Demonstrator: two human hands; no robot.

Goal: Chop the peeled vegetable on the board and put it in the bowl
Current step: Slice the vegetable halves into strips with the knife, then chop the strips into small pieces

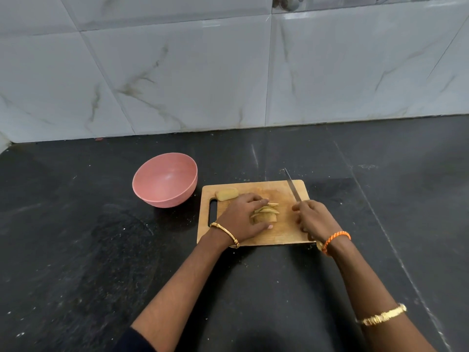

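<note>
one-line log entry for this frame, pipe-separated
phase: slicing | left hand: holds potato half on board | right hand: grips knife, blade raised | bowl: empty | uncut piece: on board

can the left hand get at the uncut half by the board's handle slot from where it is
Probably yes. The left hand holds the sliced piece mid-board, and the uncut half lies bare just beyond it near the slot; nothing sits between them. It would have to let go first.
</note>
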